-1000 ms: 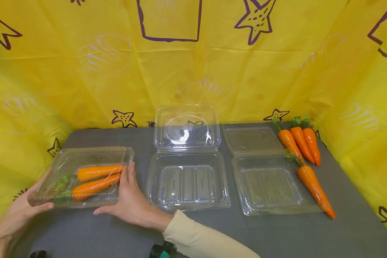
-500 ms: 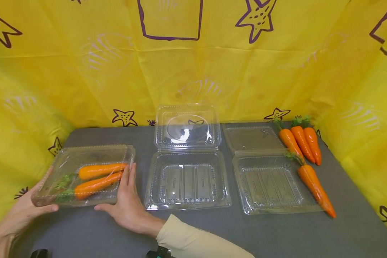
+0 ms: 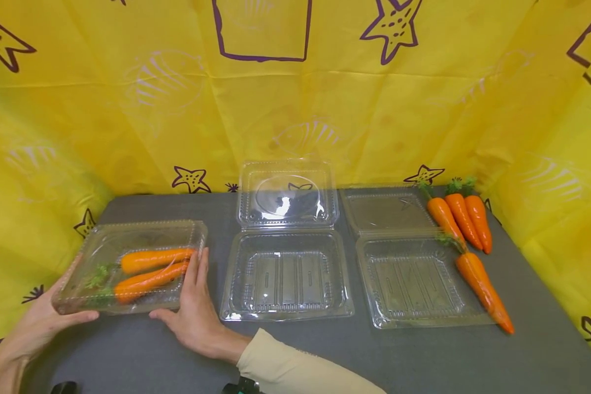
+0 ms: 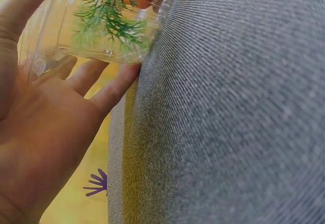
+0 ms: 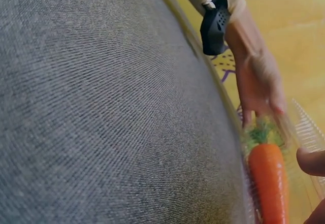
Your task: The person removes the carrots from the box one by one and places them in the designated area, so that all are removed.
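A clear plastic clamshell container [image 3: 143, 230] with its lid down stands at the table's left, slightly turned. Two orange carrots [image 3: 150, 282] with green tops lie inside it. My left hand [image 3: 44, 320] touches its left end, fingers extended along that side and thumb across the near left corner; in the left wrist view, green leaves [image 4: 114, 21] show through the plastic. My right hand [image 3: 197, 314] rests against the right end, with straight fingers up the side and thumb near the front. In the right wrist view, one carrot [image 5: 269, 183] shows through the plastic.
Two more clear containers stand with lids back, one in the middle [image 3: 345, 284] and one at right [image 3: 369, 306]. Several carrots [image 3: 460, 219] lie at the far right, one [image 3: 485, 290] overlapping the right container's edge. A yellow patterned curtain [image 3: 295, 98] surrounds the grey table [image 3: 325, 361].
The carrot-filled container has shifted slightly to the right. My left hand has moved right with it, its thumb reaching further along the near edge. My right hand stays against the right end.
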A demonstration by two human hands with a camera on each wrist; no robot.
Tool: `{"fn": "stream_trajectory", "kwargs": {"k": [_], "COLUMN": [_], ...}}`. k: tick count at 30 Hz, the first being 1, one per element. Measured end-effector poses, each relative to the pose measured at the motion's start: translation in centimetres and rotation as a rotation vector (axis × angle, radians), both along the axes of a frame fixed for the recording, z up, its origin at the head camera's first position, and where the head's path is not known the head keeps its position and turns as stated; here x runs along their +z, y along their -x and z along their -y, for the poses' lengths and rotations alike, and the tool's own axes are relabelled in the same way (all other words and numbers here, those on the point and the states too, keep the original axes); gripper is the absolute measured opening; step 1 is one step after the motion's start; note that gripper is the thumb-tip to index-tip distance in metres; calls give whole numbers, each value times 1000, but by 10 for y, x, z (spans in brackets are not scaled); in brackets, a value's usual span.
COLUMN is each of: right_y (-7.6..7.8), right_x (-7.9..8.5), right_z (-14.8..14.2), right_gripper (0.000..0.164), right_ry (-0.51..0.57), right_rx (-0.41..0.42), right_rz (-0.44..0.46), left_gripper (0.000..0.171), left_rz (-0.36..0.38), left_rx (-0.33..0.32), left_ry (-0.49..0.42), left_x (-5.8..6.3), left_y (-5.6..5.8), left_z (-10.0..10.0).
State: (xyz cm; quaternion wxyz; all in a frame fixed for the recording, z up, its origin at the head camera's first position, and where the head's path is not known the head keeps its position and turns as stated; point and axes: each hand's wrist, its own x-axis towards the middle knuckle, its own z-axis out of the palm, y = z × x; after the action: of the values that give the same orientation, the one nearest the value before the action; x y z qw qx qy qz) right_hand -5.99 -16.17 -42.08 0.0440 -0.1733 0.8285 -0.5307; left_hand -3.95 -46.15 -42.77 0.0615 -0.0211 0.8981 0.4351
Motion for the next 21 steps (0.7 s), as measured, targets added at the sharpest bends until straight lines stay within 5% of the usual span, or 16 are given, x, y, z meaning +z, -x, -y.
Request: {"fn": "stream_trajectory", "kwargs": {"k": [7, 12, 21], "right_y": [0, -1, -5], "right_x": [-2, -4, -1], "right_z": [3, 4, 6], "right_gripper": [112, 110, 94], "right_ry": [21, 6, 7], "right_rx": [-15, -39, -35], "right_rz": [10, -7, -13], "left_gripper": [107, 101, 95], "left_rz": [78, 100, 19], "left_rx": [25, 37, 77], "left_ry": [63, -1, 28], "left_x": [6, 5, 7], "left_y": [3, 1, -5], "left_z": [-5, -8, -18]}}
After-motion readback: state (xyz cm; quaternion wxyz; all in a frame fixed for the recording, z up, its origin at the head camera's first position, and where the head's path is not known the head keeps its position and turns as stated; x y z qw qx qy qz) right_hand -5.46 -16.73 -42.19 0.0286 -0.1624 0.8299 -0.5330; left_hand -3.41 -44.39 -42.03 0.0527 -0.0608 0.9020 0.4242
